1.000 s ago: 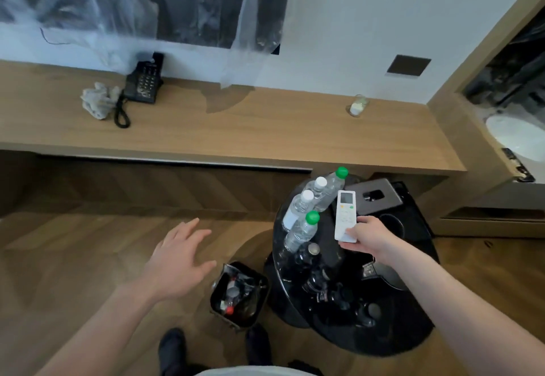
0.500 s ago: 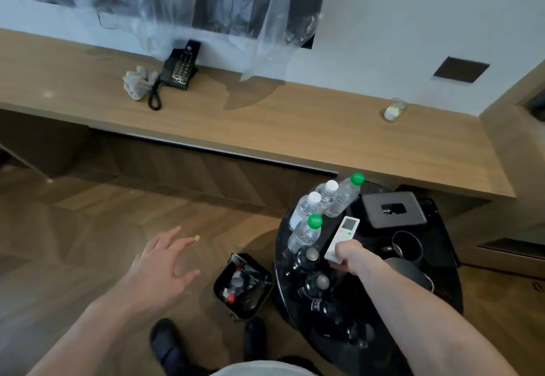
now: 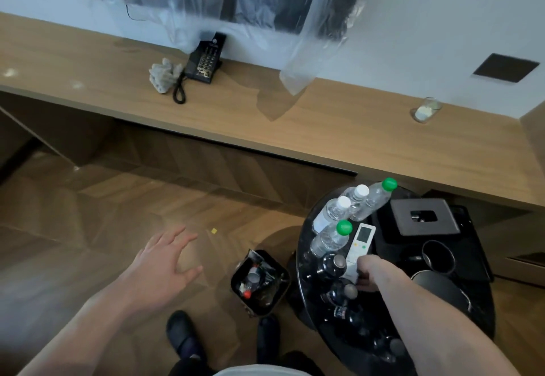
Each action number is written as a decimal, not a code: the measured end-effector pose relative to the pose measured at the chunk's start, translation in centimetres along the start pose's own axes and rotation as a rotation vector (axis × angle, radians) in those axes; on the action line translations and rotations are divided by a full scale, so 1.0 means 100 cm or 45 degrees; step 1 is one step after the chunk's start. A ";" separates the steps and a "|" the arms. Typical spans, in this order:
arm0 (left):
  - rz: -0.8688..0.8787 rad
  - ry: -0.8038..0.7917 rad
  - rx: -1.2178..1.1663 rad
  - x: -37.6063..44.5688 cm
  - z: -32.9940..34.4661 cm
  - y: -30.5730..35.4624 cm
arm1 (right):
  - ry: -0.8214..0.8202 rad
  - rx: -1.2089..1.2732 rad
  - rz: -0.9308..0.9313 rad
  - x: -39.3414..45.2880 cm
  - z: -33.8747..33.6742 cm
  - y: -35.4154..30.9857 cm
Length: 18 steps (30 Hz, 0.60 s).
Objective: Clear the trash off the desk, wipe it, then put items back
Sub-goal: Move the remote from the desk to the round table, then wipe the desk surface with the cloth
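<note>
Lowered since before — right hand [image 3: 367,272] pinches remote [image 3: 360,246] onto black table [image 3: 306,246]; left hand [image 3: 165,263] spread — lay flat btwn bottles.

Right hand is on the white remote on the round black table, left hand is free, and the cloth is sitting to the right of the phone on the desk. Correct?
Not quite. In the head view the cloth lies to the left of the phone on the desk, not the right. The rest holds: the right hand holds the white remote on the round black table, and the left hand is free.
</note>
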<state>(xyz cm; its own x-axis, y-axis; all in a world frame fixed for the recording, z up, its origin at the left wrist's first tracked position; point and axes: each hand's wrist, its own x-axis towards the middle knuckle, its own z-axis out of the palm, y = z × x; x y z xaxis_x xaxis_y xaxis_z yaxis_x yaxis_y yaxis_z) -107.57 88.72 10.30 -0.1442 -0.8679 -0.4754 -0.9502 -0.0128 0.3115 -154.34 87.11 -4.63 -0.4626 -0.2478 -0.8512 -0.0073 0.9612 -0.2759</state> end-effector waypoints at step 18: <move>0.077 0.036 -0.057 0.017 -0.099 -0.173 | 0.622 0.122 -1.464 -0.268 0.120 -0.078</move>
<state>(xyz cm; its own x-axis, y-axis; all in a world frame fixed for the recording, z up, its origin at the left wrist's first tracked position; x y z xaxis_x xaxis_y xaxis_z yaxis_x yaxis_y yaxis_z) -88.67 82.57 12.30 -0.1924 -0.8815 -0.4312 -0.9266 0.0185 0.3756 -131.27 84.82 14.99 -0.5116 -0.8456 0.1522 -0.5696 0.2011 -0.7970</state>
